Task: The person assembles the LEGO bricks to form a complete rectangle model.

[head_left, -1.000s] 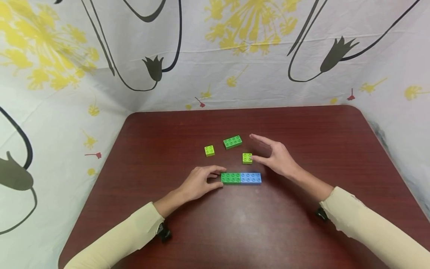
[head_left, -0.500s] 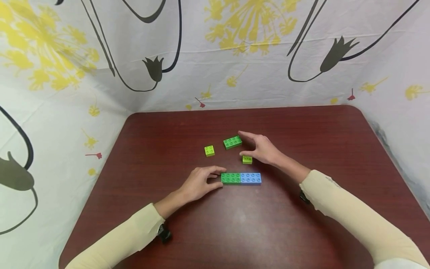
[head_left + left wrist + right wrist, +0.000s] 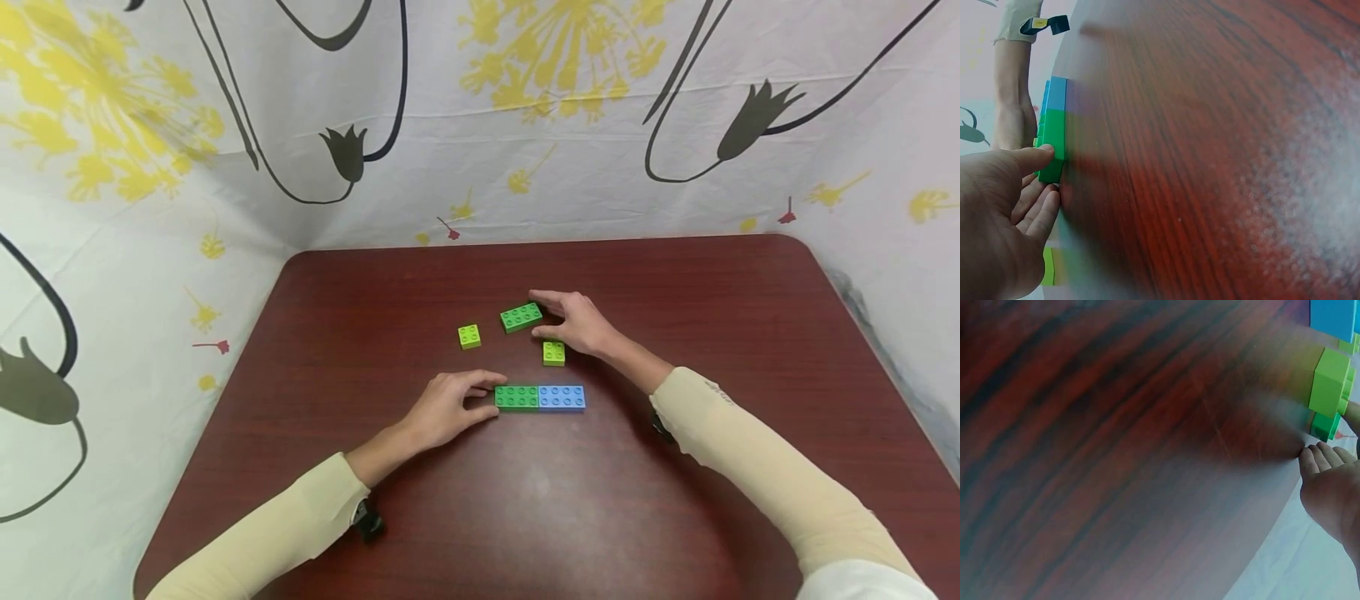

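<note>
Head view, green-and-blue row [image 3: 538,398]: laid straight on the worktop [image 3: 525,517], the green brick [image 3: 517,397] left and the blue brick [image 3: 562,397] right, their ends butted; whether they are locked together cannot be told
Left hand [image 3: 442,410]: set at the row's left end, thumb on the near side and fingers on the far side, apparently so that the row is kept steady
Right hand [image 3: 581,323]: fingers and thumb parted beyond the row, about the right end of the loose green brick [image 3: 521,317]; no grip is shown and contact cannot be told
Loose green brick: slanted beyond the row, studs up in two lines of four
Lime bricks: the right one [image 3: 553,354] just beyond the row's blue half, the left one [image 3: 468,337] beyond and left of the row
Left wrist view, green brick: smooth and plain-sided, pinched at the row's end
Right wrist view, right lime brick: seen between the row and the loose green brick, its side smooth
</note>
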### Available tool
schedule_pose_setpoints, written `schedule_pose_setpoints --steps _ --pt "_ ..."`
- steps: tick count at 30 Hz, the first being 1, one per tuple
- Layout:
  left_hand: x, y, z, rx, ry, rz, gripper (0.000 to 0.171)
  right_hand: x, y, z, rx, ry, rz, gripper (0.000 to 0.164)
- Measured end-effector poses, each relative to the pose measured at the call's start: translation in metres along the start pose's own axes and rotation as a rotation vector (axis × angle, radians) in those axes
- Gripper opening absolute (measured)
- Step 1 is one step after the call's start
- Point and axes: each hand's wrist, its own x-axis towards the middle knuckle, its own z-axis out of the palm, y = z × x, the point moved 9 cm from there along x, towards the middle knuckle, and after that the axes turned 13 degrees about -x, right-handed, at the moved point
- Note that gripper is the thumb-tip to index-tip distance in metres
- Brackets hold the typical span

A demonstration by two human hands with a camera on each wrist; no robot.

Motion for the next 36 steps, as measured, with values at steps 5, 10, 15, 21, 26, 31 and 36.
schedule_pose_setpoints --steps 5,10,15,21,26,31,36 --pt "0.000 -0.001 0.000 0.004 0.004 -0.001 0.044 0.003 0.001 -0.001 0.015 0.018 0.014 0.065" --pt "0.000 0.000 0.000 0.005 0.005 0.003 0.044 0.004 0.002 -0.003 0.020 0.039 0.026 0.058" --pt "0.000 -0.001 0.000 0.008 0.004 0.007 0.044 0.005 0.001 -0.005 -0.011 0.070 0.033 0.050" --pt "0.001 0.000 0.000 0.012 0.001 0.006 0.045 0.004 0.001 -0.007 -0.015 0.108 0.049 0.042" --pt "0.000 -0.001 0.000 0.006 -0.002 -0.002 0.045 0.000 -0.001 -0.009 0.006 0.124 0.033 0.041" --pt "0.000 -0.001 0.000 0.000 -0.001 -0.007 0.045 -0.007 -0.010 -0.016 0.018 0.152 0.001 0.039" --pt "0.000 0.000 0.000 -0.001 0.002 -0.010 0.045 -0.017 -0.020 -0.023 0.024 0.160 -0.028 0.038"
